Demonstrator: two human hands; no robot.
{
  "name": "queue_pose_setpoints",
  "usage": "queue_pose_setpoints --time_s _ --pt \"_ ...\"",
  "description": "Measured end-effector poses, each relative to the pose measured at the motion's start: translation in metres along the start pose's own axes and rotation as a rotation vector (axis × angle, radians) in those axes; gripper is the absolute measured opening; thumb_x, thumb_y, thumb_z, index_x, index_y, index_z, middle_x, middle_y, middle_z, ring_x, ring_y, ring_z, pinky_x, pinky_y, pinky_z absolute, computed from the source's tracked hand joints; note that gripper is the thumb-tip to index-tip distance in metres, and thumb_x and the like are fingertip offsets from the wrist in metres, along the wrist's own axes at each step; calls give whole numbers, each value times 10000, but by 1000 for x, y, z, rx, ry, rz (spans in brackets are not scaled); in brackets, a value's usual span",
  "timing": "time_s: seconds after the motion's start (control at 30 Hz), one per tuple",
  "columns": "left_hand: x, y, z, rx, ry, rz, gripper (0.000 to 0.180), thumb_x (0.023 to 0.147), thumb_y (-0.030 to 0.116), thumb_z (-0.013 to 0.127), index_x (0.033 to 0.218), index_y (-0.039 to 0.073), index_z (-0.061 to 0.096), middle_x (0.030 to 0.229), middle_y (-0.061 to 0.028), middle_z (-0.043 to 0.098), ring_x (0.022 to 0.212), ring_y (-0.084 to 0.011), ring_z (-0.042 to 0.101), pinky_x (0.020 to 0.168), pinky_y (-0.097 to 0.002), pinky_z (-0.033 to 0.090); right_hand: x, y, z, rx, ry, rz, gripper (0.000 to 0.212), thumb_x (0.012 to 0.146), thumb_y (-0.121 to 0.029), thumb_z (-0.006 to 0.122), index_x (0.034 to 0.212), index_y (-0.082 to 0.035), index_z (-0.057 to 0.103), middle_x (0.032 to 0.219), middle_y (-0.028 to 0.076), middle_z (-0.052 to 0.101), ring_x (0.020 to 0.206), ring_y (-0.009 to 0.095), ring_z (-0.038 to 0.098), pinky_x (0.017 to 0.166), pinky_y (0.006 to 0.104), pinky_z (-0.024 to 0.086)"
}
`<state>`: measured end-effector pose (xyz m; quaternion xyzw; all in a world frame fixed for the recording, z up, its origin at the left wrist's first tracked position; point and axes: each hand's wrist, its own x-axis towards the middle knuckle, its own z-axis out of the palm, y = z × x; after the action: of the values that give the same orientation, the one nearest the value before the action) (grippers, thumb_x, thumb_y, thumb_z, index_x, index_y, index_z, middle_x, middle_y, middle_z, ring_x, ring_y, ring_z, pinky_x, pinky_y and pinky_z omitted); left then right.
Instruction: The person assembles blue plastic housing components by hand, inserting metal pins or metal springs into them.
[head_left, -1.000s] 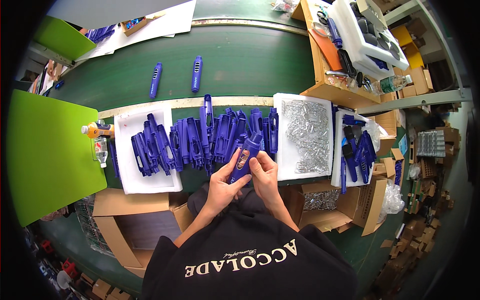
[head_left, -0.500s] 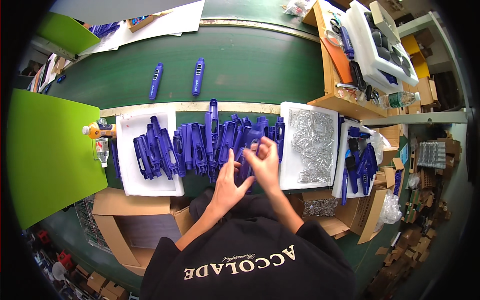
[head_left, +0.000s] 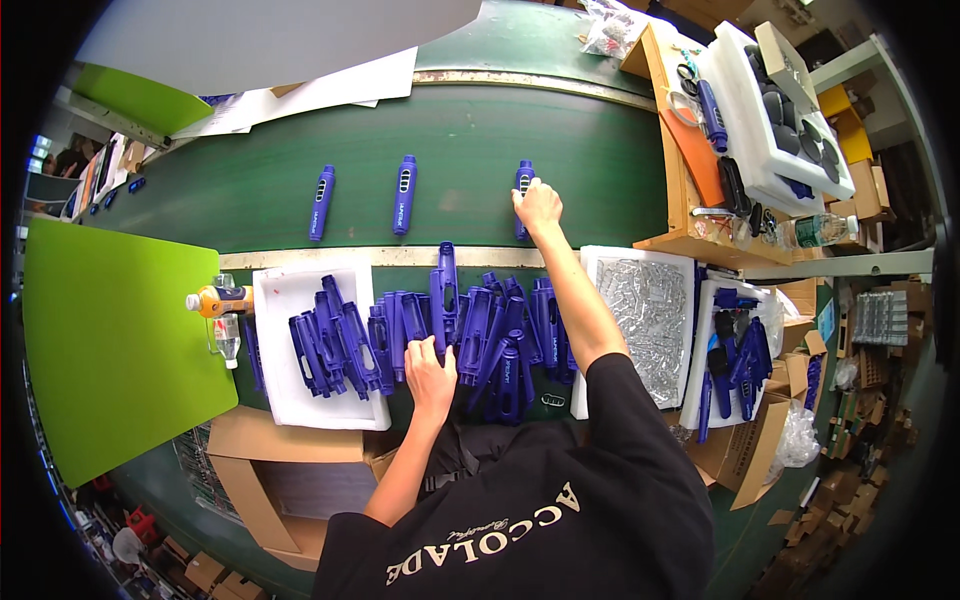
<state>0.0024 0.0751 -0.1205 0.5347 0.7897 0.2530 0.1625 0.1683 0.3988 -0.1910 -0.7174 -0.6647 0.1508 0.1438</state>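
Observation:
On the green belt [head_left: 470,125], my right hand [head_left: 541,205] is closed around a blue tube-shaped plastic housing [head_left: 525,172], which stands lengthwise with its windowed end pointing away from me. Two similar housings, a left one [head_left: 322,203] and a middle one [head_left: 404,196], lie farther left on the belt. My left hand [head_left: 430,380] is at the near side of a pile of blue housings [head_left: 480,325], its thumb and fingers closed about the lower end of a long open housing [head_left: 446,290]. A small clear frame-shaped insert [head_left: 552,400] lies right of the pile.
A white foam tray [head_left: 350,405] with blue housings sits left; another foam tray [head_left: 590,350] holds many clear inserts [head_left: 640,310] at right. Bottles [head_left: 222,300] stand beside a green panel [head_left: 130,350]. A wooden shelf [head_left: 665,225] borders the belt's right end. Open cardboard boxes [head_left: 235,440] sit below.
My right hand has gone from the pile out to the belt, where a third housing now stands. My left hand has moved to the pile's near edge. The whole view has shifted slightly.

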Motion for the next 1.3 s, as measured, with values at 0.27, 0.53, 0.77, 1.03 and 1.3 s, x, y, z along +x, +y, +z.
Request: queue_pose_setpoints --time_s 0.27,0.53,0.77,1.03,1.3 --pt "4 17 -79 -210 96 -62 193 879 31 642 1059 -38 628 1016 -183 611 937 -350 624 845 -415 499 -146 -42 -92 830 -190 -544 442 775 -100 755 1183 -24 601 1131 164 644 1127 342 581 984 400 448" --pt "-2 64 -123 -810 -362 -193 304 882 15 690 1174 -42 625 985 -82 660 916 -159 630 843 -312 516 -301 -37 -148 789 -493 -500 535 837 -222 775 1279 -20 550 1124 176 668 1048 346 656 884 385 514" --pt "-44 63 -45 -1134 -473 -379 329 1046 251 520 1231 -9 601 939 -65 685 846 -131 656 779 -279 530 -336 -19 -197 643 -569 -371 587 897 -182 706 1391 40 480 1122 217 657 970 306 682 845 369 532" --pt "-45 55 -60 -1238 -749 -594 295 1004 146 499 1273 29 469 884 -107 632 662 -161 636 547 -286 538 -272 178 -130 72 256 74 339 758 -152 799 1055 -37 683 1050 142 578 967 322 574 898 423 462" --pt "-53 55 -68 -1449 -890 -495 466 966 56 543 1391 12 355 1112 -187 587 809 -238 671 645 -338 598 -268 193 -111 65 278 -137 223 781 -119 762 977 -43 688 943 108 609 937 308 588 830 409 495"
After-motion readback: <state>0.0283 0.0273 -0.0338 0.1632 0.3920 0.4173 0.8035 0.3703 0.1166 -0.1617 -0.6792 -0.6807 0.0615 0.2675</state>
